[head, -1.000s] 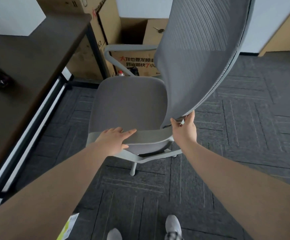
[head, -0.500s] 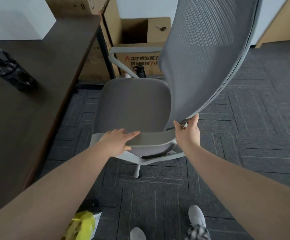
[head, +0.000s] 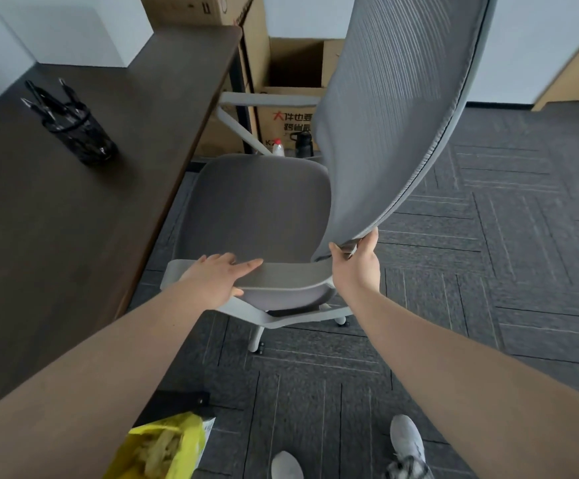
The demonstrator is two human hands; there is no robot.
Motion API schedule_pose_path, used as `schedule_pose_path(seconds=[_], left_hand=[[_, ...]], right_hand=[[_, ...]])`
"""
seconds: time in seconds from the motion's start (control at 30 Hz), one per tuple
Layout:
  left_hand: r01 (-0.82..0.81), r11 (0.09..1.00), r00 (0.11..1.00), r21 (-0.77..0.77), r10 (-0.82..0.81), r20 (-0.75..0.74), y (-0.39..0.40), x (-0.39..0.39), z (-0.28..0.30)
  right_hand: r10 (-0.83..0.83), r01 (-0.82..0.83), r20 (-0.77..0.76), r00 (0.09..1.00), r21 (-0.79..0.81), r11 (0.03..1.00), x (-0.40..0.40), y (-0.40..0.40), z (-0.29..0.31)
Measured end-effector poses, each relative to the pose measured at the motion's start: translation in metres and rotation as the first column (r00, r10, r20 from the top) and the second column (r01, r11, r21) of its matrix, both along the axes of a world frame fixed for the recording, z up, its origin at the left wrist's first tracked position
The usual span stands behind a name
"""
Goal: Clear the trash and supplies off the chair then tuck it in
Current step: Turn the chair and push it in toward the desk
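A grey office chair with a tall mesh back stands beside the dark wooden desk, its seat bare. My left hand grips the near side of the seat, fingers on top and thumb underneath. My right hand is closed on the lower edge of the mesh back. A yellow snack bag sits low at the frame's bottom left, by a black bin edge.
A black mesh pen holder with pens stands on the desk. Cardboard boxes, a black bottle and a red-capped bottle are behind the chair. Grey carpet tiles stretch to the right. My shoes are at the bottom.
The chair has rolled closer to the desk, with both hands holding the same spots. The view has shifted, bringing the pen holder and yellow bag further into sight.
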State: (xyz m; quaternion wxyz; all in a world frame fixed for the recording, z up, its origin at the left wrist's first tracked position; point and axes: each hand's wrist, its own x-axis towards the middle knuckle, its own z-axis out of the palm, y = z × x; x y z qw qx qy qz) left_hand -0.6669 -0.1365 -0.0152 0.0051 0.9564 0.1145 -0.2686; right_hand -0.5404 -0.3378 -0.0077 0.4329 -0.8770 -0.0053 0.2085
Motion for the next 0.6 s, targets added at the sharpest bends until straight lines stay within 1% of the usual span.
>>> schedule_pose_path(seconds=[0.1,0.3,0.47,0.6], left_hand=[[-0.018,0.999,1.000,0.039,0.017,0.022,0.017,-0.011,0.001],[-0.024,0.999,1.000,0.030,0.023,0.020,0.034,-0.021,-0.002],[-0.019,1.000,1.000,0.020,0.019,0.020,0.035,-0.020,-0.004],[-0.040,0.999,0.999,0.020,0.041,-0.021,0.032,-0.016,0.005]], right_hand=[[0.004,-0.004,-0.001,1.000,0.032,0.999,-0.013,0.018,0.000],[-0.055,0.057,-0.019,0.998,0.090,0.994,-0.032,0.034,-0.002],[-0.053,0.054,-0.014,0.999,0.064,0.997,-0.031,0.035,0.000],[-0.016,0.017,-0.014,1.000,0.046,0.999,-0.028,0.032,0.000]])
